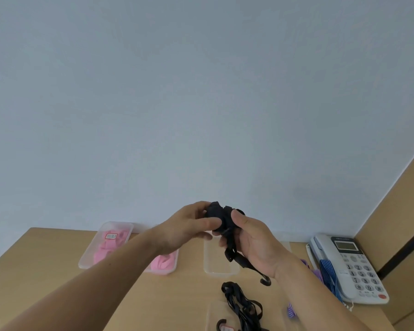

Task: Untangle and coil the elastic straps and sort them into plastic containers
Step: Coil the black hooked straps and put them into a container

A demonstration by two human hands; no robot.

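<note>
Above the wooden table (46, 254), both hands hold a bundle of black elastic strap (219, 215). My left hand (189, 225) grips the coiled part with thumb and fingers. My right hand (253, 237) grips the other side, and the strap's loose end hangs down past my right wrist. More black straps (241, 304) lie tangled on the table below. Two clear containers (105, 244) (164, 262) at the left hold pink straps. A clear container (221, 261) sits under my hands.
A white desk telephone (349, 266) stands at the right, with a blue striped strap (327, 278) draped over it. Purple striped straps (291, 311) lie beside my right forearm. A container lid (215, 314) lies under the black tangle. A wall rises behind the table.
</note>
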